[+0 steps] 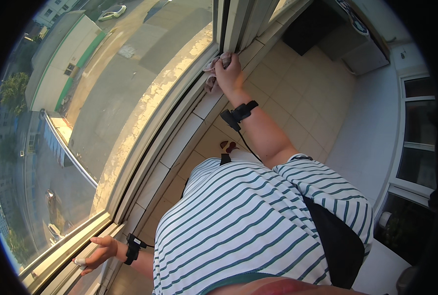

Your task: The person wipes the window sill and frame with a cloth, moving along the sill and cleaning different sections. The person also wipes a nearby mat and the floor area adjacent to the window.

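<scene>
Wiping, likely. Head view: right hand (230,70) clutching bunched cloth (210,83) at the sill (181,140)'s far outer edge, by the window post (234,29); press firmly into that corner. Left hand (97,254) spread by window frame (93,227), contact unclear. Elbow room over tiled floor (297,83), past sill's inner edge.

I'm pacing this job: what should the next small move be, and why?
Probably slide the cloth a little along the window frame toward the left hand: the right hand grips it bunched near the upright post, and the left hand is open.
</scene>
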The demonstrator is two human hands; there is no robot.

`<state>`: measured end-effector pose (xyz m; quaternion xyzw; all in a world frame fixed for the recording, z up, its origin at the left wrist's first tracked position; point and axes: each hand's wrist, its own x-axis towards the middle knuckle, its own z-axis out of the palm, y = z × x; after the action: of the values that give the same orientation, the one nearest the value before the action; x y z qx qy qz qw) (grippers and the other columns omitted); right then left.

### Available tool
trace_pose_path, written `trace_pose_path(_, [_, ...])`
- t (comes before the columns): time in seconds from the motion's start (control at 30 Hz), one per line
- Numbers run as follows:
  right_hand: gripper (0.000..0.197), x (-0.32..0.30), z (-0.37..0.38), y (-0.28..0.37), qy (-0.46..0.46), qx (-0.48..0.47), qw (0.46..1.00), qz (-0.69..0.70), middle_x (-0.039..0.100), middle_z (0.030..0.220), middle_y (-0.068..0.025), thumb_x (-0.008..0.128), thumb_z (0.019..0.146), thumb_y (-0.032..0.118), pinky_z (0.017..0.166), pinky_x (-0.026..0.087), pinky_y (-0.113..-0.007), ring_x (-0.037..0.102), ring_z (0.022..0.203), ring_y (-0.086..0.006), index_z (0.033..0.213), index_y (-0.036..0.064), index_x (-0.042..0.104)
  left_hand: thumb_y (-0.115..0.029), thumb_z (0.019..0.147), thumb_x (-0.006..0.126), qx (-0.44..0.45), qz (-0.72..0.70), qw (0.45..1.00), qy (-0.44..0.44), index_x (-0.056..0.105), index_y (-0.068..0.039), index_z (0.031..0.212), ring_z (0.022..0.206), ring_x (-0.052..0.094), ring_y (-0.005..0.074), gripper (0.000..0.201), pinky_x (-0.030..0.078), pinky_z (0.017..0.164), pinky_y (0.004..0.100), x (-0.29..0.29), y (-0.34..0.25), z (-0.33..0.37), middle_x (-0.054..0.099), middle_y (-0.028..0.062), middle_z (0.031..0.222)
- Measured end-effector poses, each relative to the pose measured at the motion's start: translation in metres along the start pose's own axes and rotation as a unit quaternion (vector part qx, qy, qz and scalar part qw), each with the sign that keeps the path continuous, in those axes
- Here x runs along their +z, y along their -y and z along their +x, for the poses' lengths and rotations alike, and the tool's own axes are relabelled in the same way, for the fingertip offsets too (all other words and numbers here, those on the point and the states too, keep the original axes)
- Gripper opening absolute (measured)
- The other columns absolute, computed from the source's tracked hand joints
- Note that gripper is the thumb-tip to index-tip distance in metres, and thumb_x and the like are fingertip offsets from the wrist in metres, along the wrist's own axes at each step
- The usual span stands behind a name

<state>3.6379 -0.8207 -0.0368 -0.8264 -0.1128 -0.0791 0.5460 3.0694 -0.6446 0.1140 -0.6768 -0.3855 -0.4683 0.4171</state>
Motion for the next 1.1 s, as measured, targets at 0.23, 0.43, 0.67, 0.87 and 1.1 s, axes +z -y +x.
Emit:
trace_pose_path(0.23, [0.048,-0.027,-0.062,0.009,0.157,-0.020,0.987,0.033,0.068,0.114,-0.0196,0.073,0.095,0.028,0.089,0.056,-0.041,0.071,0.103,-0.0338,0.129,0.0039,0.048,-0.052,0.100,0.052,0.024,0.033,0.999,-0.014,0.038,0.013,0.148,0.136,0.047,0.0525,0.081,0.014,0.127,0.0650,-0.002,0.002,0.001,0.054,0.0301,0.138])
trace_pose_path(0.43, [0.050,-0.061,0.035,-0.022,-0.005,-0.049,0.995,-0.092,0.072,0.116,-0.0187,0.075,0.089,0.030,0.095,0.057,-0.044,0.067,0.113,-0.0374,0.131,0.0081,0.058,-0.049,0.099,0.053,0.034,0.006,0.999,0.002,0.034,0.015,0.152,0.141,0.040,0.0536,0.085,0.006,0.127,0.0655,-0.004,0.006,0.000,0.049,0.0320,0.146])
trace_pose_path(0.67, [0.044,-0.041,0.035,-0.043,0.050,-0.117,0.945,-0.300,0.075,0.115,-0.0090,0.072,0.085,0.037,0.093,0.059,-0.048,0.064,0.117,-0.0352,0.124,0.0169,0.072,-0.047,0.098,0.054,0.031,0.004,0.999,-0.012,0.038,0.014,0.151,0.150,0.026,0.0556,0.082,0.006,0.127,0.0661,-0.002,0.007,-0.002,0.048,0.0324,0.148])
trace_pose_path(0.87, [0.040,-0.025,-0.049,-0.009,0.084,-0.174,0.921,-0.338,0.071,0.099,-0.0141,0.072,0.079,0.034,0.078,0.058,-0.051,0.066,0.106,-0.0337,0.105,0.0043,0.064,-0.053,0.100,0.053,0.043,0.010,0.999,-0.025,0.041,0.010,0.148,0.137,0.042,0.0582,0.080,0.014,0.123,0.0700,-0.002,0.009,-0.003,0.055,0.0286,0.140])
trace_pose_path(1.1, [0.042,-0.035,-0.158,0.035,0.220,-0.274,0.913,-0.208,0.064,0.090,-0.0087,0.077,0.076,0.030,0.068,0.058,-0.044,0.067,0.086,-0.0264,0.107,0.0089,0.060,-0.052,0.100,0.050,0.031,-0.023,0.999,-0.008,0.037,0.013,0.152,0.153,0.016,0.0580,0.084,0.009,0.123,0.0685,0.001,0.012,-0.011,0.047,0.0314,0.149])
